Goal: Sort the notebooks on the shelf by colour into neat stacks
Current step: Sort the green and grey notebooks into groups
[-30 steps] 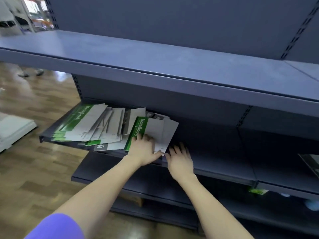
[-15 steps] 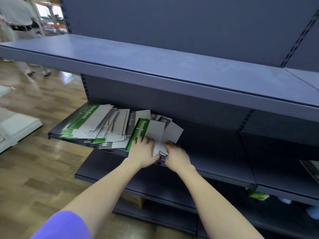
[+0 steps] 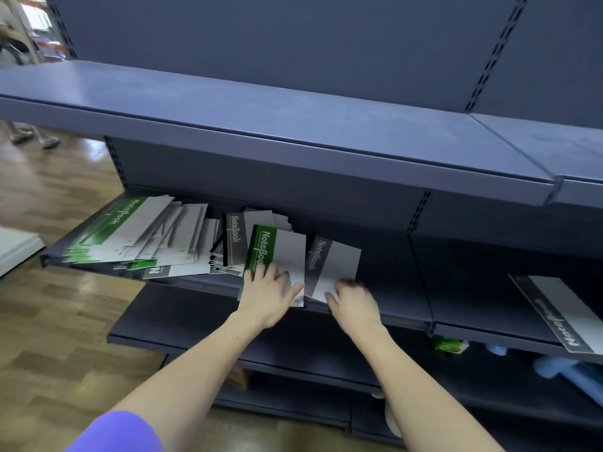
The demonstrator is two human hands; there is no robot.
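Hands on shelf point(image 3: 385, 308): left hand point(image 3: 267, 296) spread flat on green notebook point(image 3: 277, 252), right hand point(image 3: 354, 303) pinching grey notebook point(image 3: 336, 265)

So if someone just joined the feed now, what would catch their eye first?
Probably the messy fan of green and grey notebooks sprawled over the left end of the middle shelf. Next, the two hands at its front edge: the left hand rests on a green-spined notebook, the right hand grips a grey-spined notebook beside it.
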